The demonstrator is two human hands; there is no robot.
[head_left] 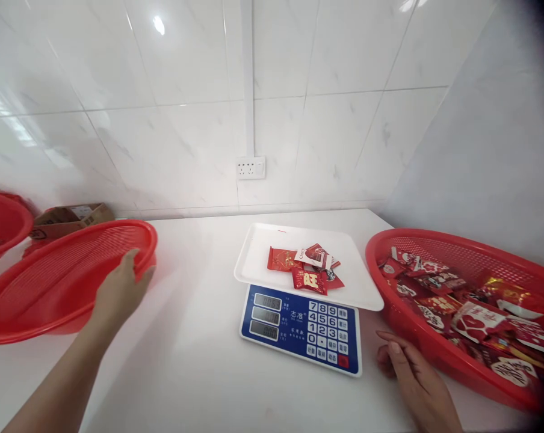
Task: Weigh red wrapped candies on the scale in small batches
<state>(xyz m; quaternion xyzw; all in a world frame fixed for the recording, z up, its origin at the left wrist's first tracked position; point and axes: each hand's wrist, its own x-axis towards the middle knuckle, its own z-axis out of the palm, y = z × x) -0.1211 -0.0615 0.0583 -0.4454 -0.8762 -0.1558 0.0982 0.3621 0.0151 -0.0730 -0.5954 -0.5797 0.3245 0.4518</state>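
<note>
My left hand (121,294) is closed on the right-hand rim of a red plastic basket (41,294), whose visible inside holds nothing. My right hand (414,379) rests just right of the digital scale (294,331), index finger stretched out and the others loosely curled, with nothing in it. On the scale's white tray (254,252) lies a small pile of red-wrapped snacks, among them a red packet (309,281) with a gold character. Close beyond my right hand stands a red basket of snacks (375,264), filled with mixed, mostly red packets.
At the far left, another red basket (10,219) is partly in view. A brown cardboard box (68,219) sits behind the left basket. A white tiled wall with a power socket (251,168) rises behind the white table (191,361).
</note>
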